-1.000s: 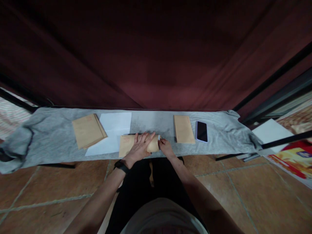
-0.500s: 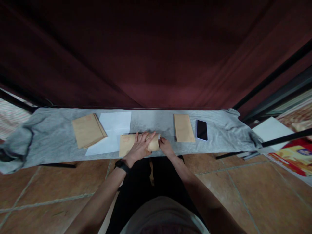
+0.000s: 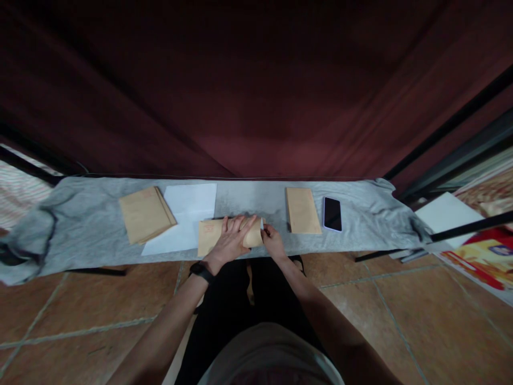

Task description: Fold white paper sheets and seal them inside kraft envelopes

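The left hand [image 3: 233, 235] lies spread on a brown envelope [image 3: 206, 245], a dark band [image 3: 201, 271] around its wrist. The right hand [image 3: 273, 241] is at the envelope's right end, fingers bent, where a bit of white shows; their exact grip is too small to tell. The envelope's left part overlaps white paper [image 3: 191, 206]. Farther left, a pile of envelopes [image 3: 144, 216] partly covers the paper. Right of the hands lie more brown envelopes [image 3: 303, 211], one or several, and just beside them a phone [image 3: 332, 214], screen dark. All rest on a grey cloth [image 3: 250, 198], before a dark red curtain [image 3: 256, 117].
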Demonstrator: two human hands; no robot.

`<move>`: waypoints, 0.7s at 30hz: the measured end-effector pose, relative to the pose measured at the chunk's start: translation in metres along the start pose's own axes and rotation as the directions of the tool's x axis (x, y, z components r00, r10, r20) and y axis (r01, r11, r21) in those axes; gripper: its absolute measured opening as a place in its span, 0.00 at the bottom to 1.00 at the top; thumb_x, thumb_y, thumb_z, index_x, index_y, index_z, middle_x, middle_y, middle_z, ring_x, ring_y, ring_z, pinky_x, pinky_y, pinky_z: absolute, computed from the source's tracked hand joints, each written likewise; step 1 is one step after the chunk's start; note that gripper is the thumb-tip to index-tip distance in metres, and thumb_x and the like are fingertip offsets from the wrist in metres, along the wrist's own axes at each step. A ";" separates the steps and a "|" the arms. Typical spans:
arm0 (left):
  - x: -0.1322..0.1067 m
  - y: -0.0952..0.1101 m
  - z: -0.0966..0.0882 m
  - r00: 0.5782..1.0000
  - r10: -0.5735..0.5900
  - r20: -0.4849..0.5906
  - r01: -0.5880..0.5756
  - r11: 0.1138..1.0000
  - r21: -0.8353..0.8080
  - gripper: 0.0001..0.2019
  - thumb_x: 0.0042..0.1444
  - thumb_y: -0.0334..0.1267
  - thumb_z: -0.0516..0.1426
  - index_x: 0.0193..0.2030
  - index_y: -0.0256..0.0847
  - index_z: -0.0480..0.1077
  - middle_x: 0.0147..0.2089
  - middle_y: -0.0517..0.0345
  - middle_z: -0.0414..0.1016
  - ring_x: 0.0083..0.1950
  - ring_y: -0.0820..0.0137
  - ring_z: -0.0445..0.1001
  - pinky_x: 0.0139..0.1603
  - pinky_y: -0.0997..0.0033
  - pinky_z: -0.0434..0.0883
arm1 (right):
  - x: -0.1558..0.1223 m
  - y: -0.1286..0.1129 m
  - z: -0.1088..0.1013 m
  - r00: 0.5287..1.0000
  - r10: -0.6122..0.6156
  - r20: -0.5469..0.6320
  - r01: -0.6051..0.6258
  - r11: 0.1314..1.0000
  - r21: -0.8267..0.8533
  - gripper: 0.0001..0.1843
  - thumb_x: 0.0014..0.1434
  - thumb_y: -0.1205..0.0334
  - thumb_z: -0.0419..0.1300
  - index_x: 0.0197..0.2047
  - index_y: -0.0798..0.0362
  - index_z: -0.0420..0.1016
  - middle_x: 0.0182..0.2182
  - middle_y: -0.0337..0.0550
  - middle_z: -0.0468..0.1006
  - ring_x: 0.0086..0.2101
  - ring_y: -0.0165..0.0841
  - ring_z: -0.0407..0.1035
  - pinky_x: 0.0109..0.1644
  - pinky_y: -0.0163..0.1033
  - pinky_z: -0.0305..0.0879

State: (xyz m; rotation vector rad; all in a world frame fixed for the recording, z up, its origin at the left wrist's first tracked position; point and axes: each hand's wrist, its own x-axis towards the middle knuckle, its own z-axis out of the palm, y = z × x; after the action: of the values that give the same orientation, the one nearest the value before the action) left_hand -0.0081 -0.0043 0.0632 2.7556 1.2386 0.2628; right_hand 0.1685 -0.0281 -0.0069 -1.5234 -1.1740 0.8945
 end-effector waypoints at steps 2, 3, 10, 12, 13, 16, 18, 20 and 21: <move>0.000 0.000 -0.001 1.000 0.001 0.001 -0.001 1.000 0.001 0.56 0.51 0.43 0.68 0.78 0.47 0.36 0.71 0.39 0.58 0.74 0.49 0.54 0.74 0.35 0.40 | -0.003 -0.003 -0.001 1.000 0.009 -0.019 -0.009 1.000 0.017 0.14 0.62 0.54 0.54 0.42 0.50 0.79 0.35 0.42 0.83 0.35 0.36 0.76 0.41 0.39 0.72; 0.000 0.000 -0.001 1.000 0.002 0.001 -0.002 1.000 0.001 0.56 0.51 0.43 0.68 0.78 0.47 0.36 0.71 0.38 0.58 0.74 0.49 0.54 0.74 0.35 0.40 | -0.004 -0.004 -0.002 0.999 0.019 -0.029 -0.018 1.000 0.017 0.15 0.62 0.53 0.54 0.41 0.50 0.79 0.34 0.42 0.82 0.34 0.36 0.75 0.41 0.39 0.71; -0.001 0.001 -0.002 1.000 0.011 -0.009 -0.011 1.000 -0.013 0.55 0.51 0.42 0.67 0.78 0.48 0.38 0.72 0.39 0.58 0.74 0.47 0.55 0.74 0.35 0.41 | -0.004 -0.008 -0.004 0.990 0.032 -0.136 -0.042 0.997 -0.072 0.12 0.60 0.56 0.57 0.33 0.50 0.79 0.36 0.45 0.82 0.37 0.36 0.75 0.45 0.39 0.71; -0.001 0.001 -0.002 1.000 0.014 -0.010 -0.014 1.000 -0.012 0.55 0.51 0.42 0.67 0.78 0.48 0.38 0.72 0.39 0.58 0.74 0.47 0.54 0.74 0.34 0.40 | -0.004 -0.007 -0.003 0.990 0.040 -0.134 -0.050 0.996 -0.071 0.11 0.59 0.57 0.57 0.32 0.50 0.79 0.35 0.45 0.82 0.37 0.36 0.75 0.45 0.39 0.71; -0.001 0.001 -0.002 1.000 0.014 -0.011 -0.014 1.000 -0.011 0.55 0.51 0.42 0.67 0.78 0.48 0.38 0.72 0.40 0.58 0.74 0.47 0.54 0.74 0.34 0.40 | -0.003 -0.007 -0.003 0.990 0.044 -0.132 -0.053 0.996 -0.071 0.11 0.59 0.57 0.57 0.32 0.50 0.79 0.35 0.44 0.82 0.37 0.36 0.75 0.45 0.39 0.71; -0.001 0.001 -0.001 1.000 0.019 -0.013 -0.019 1.000 -0.016 0.55 0.51 0.42 0.67 0.78 0.48 0.38 0.72 0.40 0.58 0.74 0.47 0.54 0.74 0.34 0.40 | -0.003 -0.007 -0.002 0.990 0.053 -0.132 -0.062 0.996 -0.067 0.11 0.59 0.57 0.57 0.32 0.50 0.79 0.35 0.44 0.82 0.37 0.36 0.76 0.45 0.39 0.71; -0.001 0.001 -0.001 1.000 0.019 -0.012 -0.019 1.000 -0.018 0.55 0.51 0.41 0.68 0.78 0.48 0.39 0.72 0.40 0.58 0.74 0.47 0.54 0.74 0.34 0.40 | -0.003 -0.006 -0.002 0.989 0.059 -0.136 -0.068 0.996 -0.063 0.12 0.59 0.56 0.57 0.32 0.50 0.80 0.36 0.45 0.82 0.37 0.37 0.76 0.46 0.40 0.71; -0.001 0.001 -0.001 1.000 0.021 -0.008 -0.021 1.000 -0.012 0.55 0.51 0.41 0.67 0.78 0.47 0.39 0.72 0.40 0.57 0.74 0.48 0.53 0.74 0.35 0.40 | -0.003 -0.006 -0.001 0.988 0.065 -0.141 -0.074 0.995 -0.060 0.12 0.59 0.56 0.57 0.32 0.50 0.80 0.36 0.45 0.83 0.37 0.37 0.76 0.46 0.40 0.71; -0.001 0.001 -0.001 1.000 0.022 -0.006 -0.022 1.000 -0.006 0.55 0.51 0.41 0.67 0.78 0.47 0.39 0.72 0.39 0.57 0.75 0.48 0.53 0.74 0.35 0.40 | -0.003 -0.006 -0.001 0.987 0.068 -0.143 -0.077 0.995 -0.059 0.12 0.58 0.56 0.57 0.32 0.50 0.79 0.35 0.45 0.83 0.37 0.38 0.76 0.46 0.40 0.71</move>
State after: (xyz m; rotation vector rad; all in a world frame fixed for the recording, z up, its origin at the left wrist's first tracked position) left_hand -0.0080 -0.0053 0.0647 2.7669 1.2073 0.2764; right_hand 0.1674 -0.0314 -0.0008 -1.6624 -1.0598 0.7899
